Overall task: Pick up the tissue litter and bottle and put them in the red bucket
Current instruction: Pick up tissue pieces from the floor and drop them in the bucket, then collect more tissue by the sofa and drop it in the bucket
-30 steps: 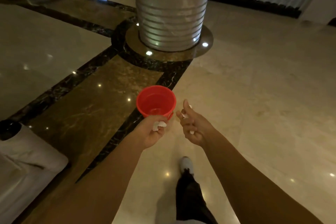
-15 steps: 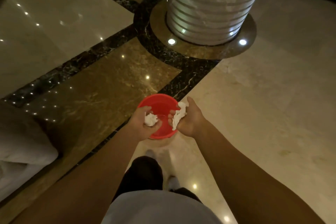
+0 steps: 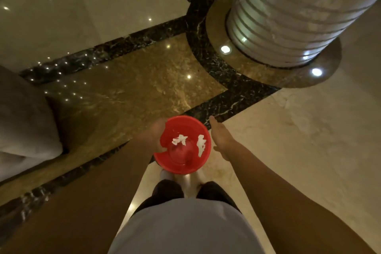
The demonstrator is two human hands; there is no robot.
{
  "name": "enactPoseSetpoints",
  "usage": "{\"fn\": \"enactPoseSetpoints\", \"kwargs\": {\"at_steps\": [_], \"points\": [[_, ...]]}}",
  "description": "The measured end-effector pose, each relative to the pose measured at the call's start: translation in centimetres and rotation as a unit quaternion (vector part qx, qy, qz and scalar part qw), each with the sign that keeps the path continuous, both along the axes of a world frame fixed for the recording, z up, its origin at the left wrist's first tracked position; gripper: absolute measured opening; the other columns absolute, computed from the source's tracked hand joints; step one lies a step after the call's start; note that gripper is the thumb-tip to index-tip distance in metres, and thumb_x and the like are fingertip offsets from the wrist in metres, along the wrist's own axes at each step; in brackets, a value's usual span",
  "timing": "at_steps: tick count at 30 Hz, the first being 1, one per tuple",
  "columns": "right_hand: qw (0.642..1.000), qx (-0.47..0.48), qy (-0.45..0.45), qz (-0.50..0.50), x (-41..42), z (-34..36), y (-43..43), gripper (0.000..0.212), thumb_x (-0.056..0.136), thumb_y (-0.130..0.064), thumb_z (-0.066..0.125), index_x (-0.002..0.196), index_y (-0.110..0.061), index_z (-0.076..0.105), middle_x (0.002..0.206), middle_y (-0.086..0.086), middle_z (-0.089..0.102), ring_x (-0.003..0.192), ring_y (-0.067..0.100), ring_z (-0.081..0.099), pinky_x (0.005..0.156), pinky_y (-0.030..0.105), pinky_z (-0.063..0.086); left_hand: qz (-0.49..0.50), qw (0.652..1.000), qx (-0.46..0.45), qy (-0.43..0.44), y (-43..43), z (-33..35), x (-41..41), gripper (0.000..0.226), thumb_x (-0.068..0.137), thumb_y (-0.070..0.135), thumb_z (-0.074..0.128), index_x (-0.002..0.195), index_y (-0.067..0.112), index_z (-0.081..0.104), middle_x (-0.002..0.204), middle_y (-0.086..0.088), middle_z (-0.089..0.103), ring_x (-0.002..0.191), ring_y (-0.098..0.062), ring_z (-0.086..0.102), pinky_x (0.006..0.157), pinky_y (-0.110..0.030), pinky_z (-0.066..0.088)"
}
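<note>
two white crumpled tissue pieces (image 3: 179, 140) lie in the round red plastic bucket (image 3: 165, 155); left hand (image 3: 153, 136) grips its rim, right hand (image 3: 221, 140) spread open beside it.

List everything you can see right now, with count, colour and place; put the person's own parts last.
red bucket: one, red, on the floor at the person's feet
tissue pieces: two, white, inside the bucket
bottle: none in view
column: one, pale banded stone, upper right
floor lights: two, white, in the ring at the column's base
floor: cream and brown marble with black inlay strips
cushioned seat: one, grey-beige, left edge
left hand: one, at the bucket's left rim
right hand: one, open and empty, just right of the bucket
shoes: light, partly hidden below the bucket
</note>
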State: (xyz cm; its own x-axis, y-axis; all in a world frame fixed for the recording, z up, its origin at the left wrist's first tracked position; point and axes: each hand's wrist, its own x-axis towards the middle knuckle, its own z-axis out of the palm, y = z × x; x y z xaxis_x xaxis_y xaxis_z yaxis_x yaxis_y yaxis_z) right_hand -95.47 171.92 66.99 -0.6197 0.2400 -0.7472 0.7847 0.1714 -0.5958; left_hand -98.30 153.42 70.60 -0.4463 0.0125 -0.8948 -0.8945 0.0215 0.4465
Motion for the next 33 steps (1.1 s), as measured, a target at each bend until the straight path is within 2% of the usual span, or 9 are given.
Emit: {"fn": "enactPoseSetpoints", "kwargs": {"at_steps": [2,5,11,15,17,21,26,29,33], "points": [[0.998,0.013,0.008,0.055,-0.9,0.3,0.9,0.075,0.096,-0.061,0.026,0.144,-0.005,0.039,0.146,0.018,0.046,0.131,0.036,0.045,0.11,0.054,0.036,0.045,0.998,-0.029,0.025,0.3,0.1,0.5,0.028,0.097,0.025,0.042,0.072,0.016,0.047,0.072,-0.009,0.052,0.055,-0.022,0.056,0.056,-0.035,0.048],[0.993,0.005,0.001,0.121,-1.8,1.5,1.7,0.07,0.097,-0.059,0.028,0.122,-0.002,0.058,0.122,0.024,0.062,0.111,0.035,0.06,0.099,0.052,0.047,0.117,0.991,-0.046,0.04,1.3,-0.4,2.8,0.023,0.096,0.012,0.039,0.074,0.012,0.047,0.079,-0.009,0.047,0.069,-0.023,0.048,0.071,-0.038,0.043],[0.969,-0.05,0.002,0.242,-2.6,3.1,-1.5,0.063,0.098,-0.057,0.035,0.13,-0.006,0.054,0.113,0.016,0.066,0.089,0.029,0.065,0.076,0.04,0.055,0.247,0.965,-0.078,0.047,2.1,0.3,6.7,0.029,0.095,0.029,0.045,0.074,0.011,0.053,0.071,-0.007,0.049,0.063,-0.022,0.048,0.059,-0.033,0.042],[0.919,-0.016,0.038,0.391,-0.2,3.5,-7.2,0.053,0.099,-0.051,0.035,0.112,-0.006,0.06,0.107,0.019,0.068,0.096,0.038,0.066,0.089,0.053,0.054,0.301,0.946,-0.102,0.065,0.2,1.9,9.9,0.023,0.097,0.032,0.046,0.097,0.011,0.056,0.094,-0.01,0.055,0.078,-0.023,0.054,0.073,-0.037,0.048],[0.872,-0.006,0.089,0.481,1.3,4.0,-10.7,0.046,0.101,-0.041,0.038,0.117,-0.003,0.06,0.112,0.023,0.065,0.1,0.039,0.063,0.092,0.049,0.051,0.328,0.933,-0.128,0.075,-2.2,2.4,11.8,0.024,0.097,0.032,0.045,0.104,0.011,0.054,0.1,-0.011,0.055,0.091,-0.027,0.055,0.082,-0.04,0.048],[0.761,0.058,0.203,0.614,4.1,4.8,-16.6,0.036,0.1,-0.033,0.043,0.089,-0.005,0.063,0.079,0.008,0.06,0.071,0.019,0.054,0.074,0.034,0.039,0.285,0.914,-0.273,0.098,-8.0,2.1,17.3,0.022,0.094,0.032,0.046,0.086,0.014,0.056,0.088,-0.009,0.058,0.079,-0.023,0.057,0.08,-0.039,0.051],[0.598,0.141,0.324,0.72,8.6,5.6,-25.1,0.047,0.098,-0.04,0.047,0.135,-0.011,0.051,0.134,0.011,0.058,0.124,0.026,0.054,0.105,0.042,0.043,0.144,0.872,-0.464,0.058,-15.7,0.3,26.8,0.044,0.09,0.047,0.045,0.121,0.016,0.05,0.118,-0.011,0.055,0.1,-0.028,0.054,0.084,-0.044,0.052],[0.543,0.143,0.349,0.75,13.0,5.9,-32.1,0.052,0.099,-0.04,0.045,0.143,-0.014,0.042,0.146,0.009,0.048,0.133,0.025,0.046,0.109,0.037,0.038,0.071,0.845,-0.529,0.016,-21.1,-0.8,32.1,0.055,0.088,0.053,0.044,0.129,0.017,0.044,0.127,-0.013,0.052,0.11,-0.033,0.05,0.087,-0.045,0.05],[0.47,0.174,0.391,0.772,18.2,6.0,-40.2,0.052,0.097,-0.043,0.045,0.142,-0.015,0.042,0.142,0.009,0.05,0.128,0.025,0.049,0.103,0.036,0.041,0.007,0.8,-0.6,-0.007,-27.6,-0.9,37.8,0.062,0.086,0.058,0.046,0.133,0.017,0.04,0.128,-0.011,0.052,0.111,-0.032,0.05,0.083,-0.042,0.048]]}}
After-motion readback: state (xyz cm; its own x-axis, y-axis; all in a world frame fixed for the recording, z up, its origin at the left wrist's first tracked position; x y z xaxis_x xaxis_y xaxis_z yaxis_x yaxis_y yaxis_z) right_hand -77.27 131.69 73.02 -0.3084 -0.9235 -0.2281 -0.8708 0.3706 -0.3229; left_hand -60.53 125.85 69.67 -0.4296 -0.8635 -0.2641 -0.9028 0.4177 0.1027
